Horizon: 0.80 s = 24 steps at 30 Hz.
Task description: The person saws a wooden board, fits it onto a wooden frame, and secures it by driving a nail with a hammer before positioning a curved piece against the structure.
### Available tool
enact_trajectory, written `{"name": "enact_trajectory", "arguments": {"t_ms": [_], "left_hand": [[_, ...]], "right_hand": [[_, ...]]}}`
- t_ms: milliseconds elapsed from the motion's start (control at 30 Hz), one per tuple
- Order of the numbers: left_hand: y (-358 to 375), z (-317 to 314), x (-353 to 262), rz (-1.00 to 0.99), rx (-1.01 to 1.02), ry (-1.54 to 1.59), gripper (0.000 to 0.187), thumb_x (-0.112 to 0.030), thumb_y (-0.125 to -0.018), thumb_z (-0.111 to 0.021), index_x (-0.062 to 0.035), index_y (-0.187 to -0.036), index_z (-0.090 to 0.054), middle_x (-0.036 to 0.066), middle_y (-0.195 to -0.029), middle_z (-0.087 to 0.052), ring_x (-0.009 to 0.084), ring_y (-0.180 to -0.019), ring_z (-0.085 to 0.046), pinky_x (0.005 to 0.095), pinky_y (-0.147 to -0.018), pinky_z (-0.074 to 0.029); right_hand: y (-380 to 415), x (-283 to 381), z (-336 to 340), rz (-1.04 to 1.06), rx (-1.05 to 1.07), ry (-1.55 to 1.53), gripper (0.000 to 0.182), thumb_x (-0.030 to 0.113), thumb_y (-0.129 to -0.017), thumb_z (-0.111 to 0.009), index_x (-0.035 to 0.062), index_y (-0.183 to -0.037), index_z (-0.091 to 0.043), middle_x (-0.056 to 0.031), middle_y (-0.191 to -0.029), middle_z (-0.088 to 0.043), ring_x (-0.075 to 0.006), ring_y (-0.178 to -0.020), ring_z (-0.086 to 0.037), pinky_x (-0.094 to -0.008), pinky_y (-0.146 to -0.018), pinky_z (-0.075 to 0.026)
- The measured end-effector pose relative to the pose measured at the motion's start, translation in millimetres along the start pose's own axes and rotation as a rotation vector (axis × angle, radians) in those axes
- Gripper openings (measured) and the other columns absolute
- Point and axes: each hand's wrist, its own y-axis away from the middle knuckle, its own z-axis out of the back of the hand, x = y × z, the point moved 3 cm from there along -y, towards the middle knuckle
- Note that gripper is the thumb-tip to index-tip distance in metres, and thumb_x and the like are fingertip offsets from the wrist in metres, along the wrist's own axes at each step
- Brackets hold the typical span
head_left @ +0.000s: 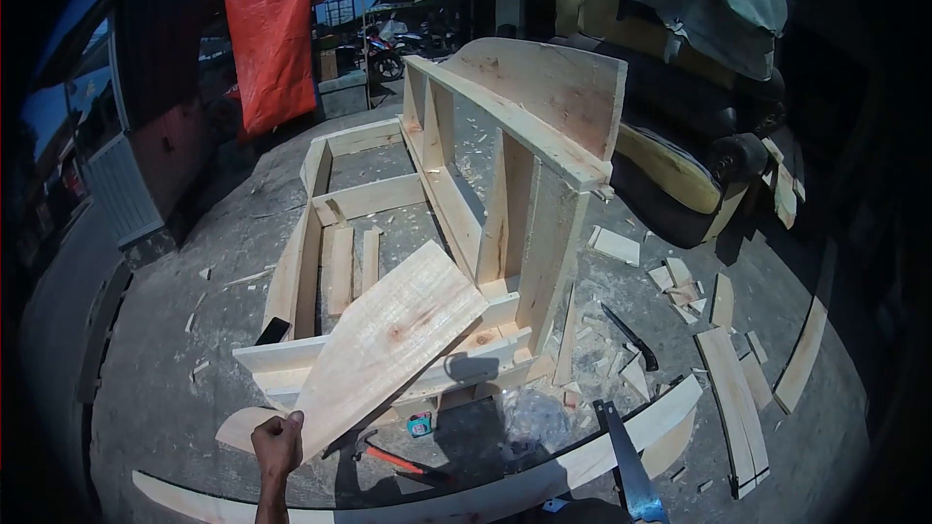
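At the lower left, my left hand is closed on the lower end of a wide wooden board. The board lies aslant, its upper end over the near part of a wooden frame. My right hand is out of view. A hand saw with a long blade is at the bottom right, beside a long curved wooden strip. An orange-and-black hammer rests on the ground right of my left hand, and a teal tape measure is just beyond it.
A long dark-handled knife and wood offcuts lie to the right. Cut planks are farther right. A torn sofa stands behind them. Clear plastic sits near the frame. A red tarp hangs at the back left.
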Motion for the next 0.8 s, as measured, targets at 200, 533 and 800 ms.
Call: {"name": "enact_trajectory", "arguments": {"t_ms": [200,533,800], "left_hand": [[-38,49,-165,-0.405,-0.169,-0.046,0.048,-0.037,-0.092,-0.064,0.0025,-0.068,-0.05,-0.001,-0.061,-0.046,0.0095,-0.06,-0.036,0.031,-0.052,-0.031],[-130,106,-304,-1.344,-0.83,-1.2,0.03,-0.019,-0.104,-0.056,-0.0006,-0.126,-0.065,0.021,-0.123,-0.069,0.0324,-0.114,-0.068,0.0372,-0.097,-0.055],[-157,83,-347,-1.397,-0.704,-0.953,0.032,-0.02,-0.1,-0.063,-0.0015,-0.127,-0.064,0.019,-0.115,-0.072,0.0344,-0.103,-0.071,0.0391,-0.082,-0.059]], "right_hand": [[60,38,64,0.007,0.173,-0.017,0.041,0.047,-0.095,-0.056,0.021,-0.124,-0.069,-0.0157,-0.125,-0.068,-0.0363,-0.118,-0.065,-0.0507,-0.098,-0.051],[-36,118,95,0.506,-0.206,-0.405,0.023,0.023,-0.095,-0.055,0.0106,-0.107,-0.071,-0.0172,-0.102,-0.072,-0.0392,-0.098,-0.068,-0.0479,-0.087,-0.055],[-9,125,65,0.765,-0.066,-0.495,0.02,0.02,-0.095,-0.059,0.0076,-0.105,-0.07,-0.0193,-0.098,-0.071,-0.0394,-0.089,-0.07,-0.0484,-0.079,-0.056]]}}
